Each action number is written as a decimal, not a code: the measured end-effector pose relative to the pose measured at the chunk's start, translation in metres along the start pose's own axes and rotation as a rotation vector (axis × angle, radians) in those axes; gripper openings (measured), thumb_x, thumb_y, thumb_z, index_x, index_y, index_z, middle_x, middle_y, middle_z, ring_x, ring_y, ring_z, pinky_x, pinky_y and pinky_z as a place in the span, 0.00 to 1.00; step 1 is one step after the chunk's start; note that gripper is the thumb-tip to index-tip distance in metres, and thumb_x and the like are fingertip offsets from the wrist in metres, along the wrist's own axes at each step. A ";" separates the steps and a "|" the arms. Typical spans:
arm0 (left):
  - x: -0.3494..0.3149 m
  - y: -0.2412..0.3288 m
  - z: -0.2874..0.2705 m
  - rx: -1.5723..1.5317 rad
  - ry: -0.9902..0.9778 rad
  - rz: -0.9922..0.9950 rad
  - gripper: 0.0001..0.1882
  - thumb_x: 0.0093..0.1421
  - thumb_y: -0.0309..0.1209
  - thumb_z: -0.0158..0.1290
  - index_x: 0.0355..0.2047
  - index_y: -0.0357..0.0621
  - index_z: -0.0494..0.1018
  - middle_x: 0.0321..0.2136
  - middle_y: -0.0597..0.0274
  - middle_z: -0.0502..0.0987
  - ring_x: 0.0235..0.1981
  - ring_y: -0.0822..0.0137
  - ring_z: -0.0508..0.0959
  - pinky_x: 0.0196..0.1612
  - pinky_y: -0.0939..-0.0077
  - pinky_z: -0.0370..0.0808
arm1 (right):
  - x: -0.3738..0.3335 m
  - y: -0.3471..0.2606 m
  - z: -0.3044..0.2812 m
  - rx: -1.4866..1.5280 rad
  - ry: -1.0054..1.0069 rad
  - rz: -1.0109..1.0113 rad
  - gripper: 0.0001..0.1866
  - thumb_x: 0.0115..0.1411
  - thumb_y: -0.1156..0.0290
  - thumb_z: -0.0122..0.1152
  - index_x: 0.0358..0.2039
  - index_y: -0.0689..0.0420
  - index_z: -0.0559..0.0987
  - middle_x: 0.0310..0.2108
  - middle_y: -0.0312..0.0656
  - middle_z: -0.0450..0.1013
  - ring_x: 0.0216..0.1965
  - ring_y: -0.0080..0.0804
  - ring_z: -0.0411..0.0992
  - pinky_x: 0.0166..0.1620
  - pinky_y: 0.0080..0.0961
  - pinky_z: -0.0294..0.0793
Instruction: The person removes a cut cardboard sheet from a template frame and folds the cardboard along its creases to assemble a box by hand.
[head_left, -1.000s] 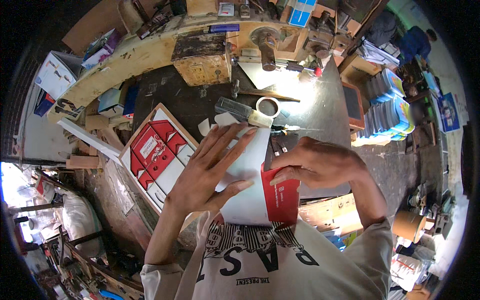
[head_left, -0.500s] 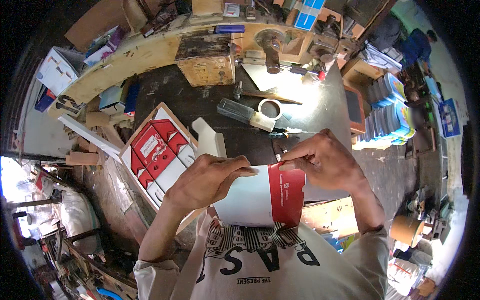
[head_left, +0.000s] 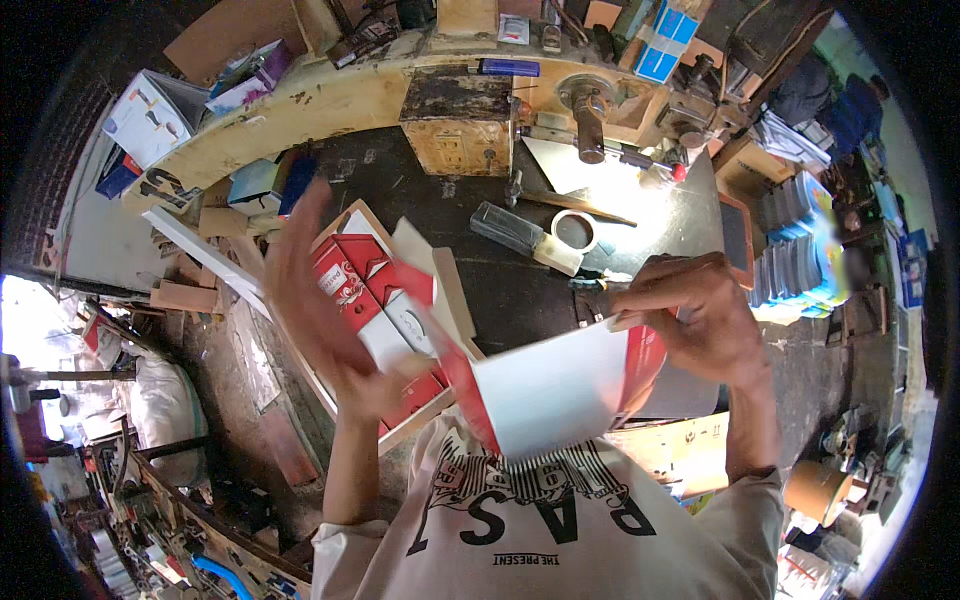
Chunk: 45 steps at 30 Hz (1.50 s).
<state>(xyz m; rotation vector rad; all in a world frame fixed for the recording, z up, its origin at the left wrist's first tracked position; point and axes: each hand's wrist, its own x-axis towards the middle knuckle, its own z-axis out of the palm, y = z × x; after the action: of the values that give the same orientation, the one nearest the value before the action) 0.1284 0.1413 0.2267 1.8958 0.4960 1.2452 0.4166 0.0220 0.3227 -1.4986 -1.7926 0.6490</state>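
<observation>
My right hand (head_left: pixel 695 315) pinches the upper right edge of a red-and-white cardboard box (head_left: pixel 545 390), held tilted in front of my shirt. Its white panel faces up, with red side parts at both ends. My left hand (head_left: pixel 325 320) is smeared by motion, fingers stretched upward and thumb apart, holding nothing. It hovers over the left side of an open brown carton (head_left: pixel 408 432), close to the box's left red flap. Inside the carton lie several red-and-white small boxes (head_left: pixel 345 285), partly hidden by my left hand and forearm.
On the dark worktable lie a roll of tape (head_left: pixel 574 231), a clear plastic case (head_left: pixel 507 226) and a hammer (head_left: pixel 580 207). A wooden box (head_left: pixel 457 130) stands at the back, beside a metal post (head_left: pixel 590 120). Stacked blue-and-white packets (head_left: pixel 790 240) are at the right.
My left hand has let go of the box and swung left and up over the carton. The box's left red flap has come into view. My right hand still grips its right end.
</observation>
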 end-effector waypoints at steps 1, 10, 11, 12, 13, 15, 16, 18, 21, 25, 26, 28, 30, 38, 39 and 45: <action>0.002 -0.011 -0.013 -0.136 0.051 -0.029 0.39 0.53 0.36 0.68 0.60 0.38 0.61 0.50 0.60 0.73 0.36 0.63 0.78 0.40 0.66 0.77 | 0.001 0.000 -0.006 0.072 0.008 0.002 0.09 0.48 0.85 0.62 0.30 0.59 0.84 0.27 0.44 0.79 0.29 0.38 0.78 0.33 0.31 0.77; -0.029 -0.039 -0.005 -0.924 0.103 -0.779 0.31 0.48 0.19 0.67 0.53 0.38 0.70 0.37 0.56 0.82 0.34 0.65 0.84 0.40 0.68 0.84 | -0.002 0.036 -0.004 -0.083 -0.092 0.229 0.11 0.51 0.78 0.68 0.37 0.61 0.85 0.35 0.48 0.81 0.38 0.38 0.80 0.45 0.29 0.78; -0.026 -0.028 -0.006 -0.914 0.120 -0.773 0.31 0.48 0.19 0.67 0.53 0.38 0.70 0.37 0.56 0.82 0.34 0.65 0.84 0.40 0.68 0.84 | 0.003 0.012 0.013 -0.143 0.210 0.083 0.11 0.51 0.78 0.69 0.37 0.60 0.85 0.39 0.48 0.80 0.42 0.39 0.79 0.47 0.31 0.77; -0.027 -0.023 -0.006 -0.841 0.150 -0.777 0.29 0.48 0.20 0.66 0.52 0.37 0.70 0.38 0.55 0.82 0.35 0.65 0.84 0.41 0.68 0.83 | 0.002 -0.006 0.029 -0.202 0.514 -0.056 0.12 0.50 0.77 0.69 0.38 0.59 0.85 0.44 0.47 0.79 0.45 0.40 0.78 0.50 0.33 0.77; -0.029 -0.017 -0.007 -0.766 0.177 -0.785 0.28 0.49 0.20 0.66 0.51 0.35 0.71 0.38 0.54 0.82 0.36 0.65 0.84 0.42 0.67 0.83 | -0.006 -0.014 0.041 -0.184 0.397 -0.162 0.21 0.49 0.73 0.73 0.46 0.56 0.82 0.49 0.46 0.76 0.49 0.43 0.76 0.54 0.37 0.75; -0.025 -0.010 -0.011 -0.746 0.100 -0.794 0.28 0.47 0.21 0.68 0.50 0.35 0.72 0.39 0.55 0.82 0.38 0.65 0.83 0.43 0.68 0.82 | 0.005 -0.019 0.065 -0.148 0.369 -0.325 0.28 0.48 0.69 0.75 0.51 0.55 0.79 0.47 0.46 0.76 0.50 0.44 0.75 0.54 0.37 0.75; -0.024 -0.007 -0.011 -0.727 0.097 -0.768 0.28 0.47 0.22 0.68 0.50 0.35 0.73 0.39 0.55 0.82 0.38 0.66 0.83 0.43 0.68 0.82 | 0.013 -0.019 0.075 -0.074 0.331 -0.288 0.30 0.48 0.68 0.75 0.53 0.56 0.78 0.49 0.47 0.76 0.51 0.44 0.75 0.55 0.36 0.75; -0.025 0.002 -0.012 -0.698 0.112 -0.718 0.30 0.45 0.24 0.70 0.50 0.35 0.73 0.39 0.57 0.82 0.38 0.68 0.82 0.43 0.70 0.80 | 0.018 -0.011 0.085 0.003 0.289 -0.252 0.32 0.47 0.66 0.76 0.54 0.56 0.77 0.50 0.47 0.76 0.52 0.44 0.75 0.55 0.35 0.75; -0.021 0.010 -0.014 -0.641 0.066 -0.643 0.29 0.45 0.24 0.70 0.49 0.34 0.74 0.38 0.58 0.82 0.37 0.69 0.82 0.44 0.73 0.79 | 0.017 0.001 0.088 0.183 0.200 -0.167 0.28 0.49 0.68 0.74 0.51 0.59 0.79 0.51 0.48 0.76 0.53 0.44 0.74 0.55 0.36 0.75; -0.024 0.017 -0.022 -0.279 0.149 -0.642 0.28 0.46 0.23 0.70 0.48 0.35 0.72 0.36 0.57 0.82 0.38 0.69 0.81 0.43 0.75 0.79 | 0.011 0.009 0.072 0.163 -0.086 -0.026 0.18 0.55 0.80 0.63 0.48 0.61 0.80 0.48 0.49 0.77 0.51 0.46 0.75 0.52 0.40 0.76; -0.024 0.020 -0.026 -0.212 0.127 -0.571 0.32 0.47 0.21 0.69 0.52 0.38 0.68 0.37 0.54 0.81 0.41 0.67 0.81 0.41 0.76 0.78 | 0.012 0.014 0.069 0.117 -0.089 -0.100 0.16 0.55 0.82 0.60 0.46 0.61 0.81 0.47 0.50 0.77 0.48 0.46 0.76 0.49 0.39 0.77; -0.002 0.042 -0.016 -0.238 0.139 -0.419 0.35 0.48 0.22 0.69 0.55 0.40 0.66 0.39 0.53 0.80 0.44 0.66 0.80 0.41 0.76 0.78 | 0.015 0.015 0.066 0.038 -0.036 -0.214 0.13 0.54 0.84 0.57 0.40 0.63 0.82 0.39 0.51 0.78 0.36 0.45 0.78 0.41 0.37 0.77; 0.002 0.046 -0.030 -0.026 -0.006 -0.196 0.39 0.47 0.25 0.71 0.59 0.41 0.66 0.47 0.52 0.76 0.47 0.64 0.77 0.40 0.73 0.78 | 0.017 0.011 0.064 0.120 -0.075 -0.159 0.12 0.54 0.84 0.58 0.39 0.64 0.82 0.36 0.51 0.79 0.36 0.45 0.78 0.41 0.37 0.77; 0.037 0.087 -0.044 0.423 -0.556 -0.125 0.36 0.49 0.21 0.65 0.61 0.44 0.71 0.48 0.47 0.78 0.44 0.58 0.80 0.47 0.69 0.75 | 0.022 -0.004 0.045 0.033 -0.176 -0.119 0.13 0.55 0.77 0.64 0.43 0.63 0.80 0.35 0.49 0.81 0.39 0.44 0.80 0.40 0.35 0.78; 0.037 0.086 -0.043 0.429 -0.553 -0.128 0.36 0.49 0.21 0.65 0.61 0.44 0.71 0.48 0.47 0.78 0.44 0.58 0.80 0.47 0.69 0.75 | 0.023 -0.009 0.047 0.036 -0.178 -0.125 0.13 0.55 0.77 0.64 0.43 0.63 0.80 0.35 0.49 0.81 0.39 0.44 0.80 0.40 0.35 0.78; 0.017 0.071 -0.021 -0.112 -0.142 -0.400 0.30 0.55 0.15 0.62 0.59 0.32 0.69 0.54 0.49 0.77 0.52 0.66 0.77 0.56 0.71 0.72 | 0.009 -0.020 0.084 -0.031 0.206 -0.199 0.27 0.58 0.75 0.66 0.58 0.61 0.69 0.49 0.49 0.75 0.45 0.42 0.79 0.47 0.31 0.79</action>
<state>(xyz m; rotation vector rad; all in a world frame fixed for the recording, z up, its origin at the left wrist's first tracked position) 0.1098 0.1178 0.2969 1.6736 0.6751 0.8531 0.3383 0.0317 0.2862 -1.3327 -1.7692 0.3566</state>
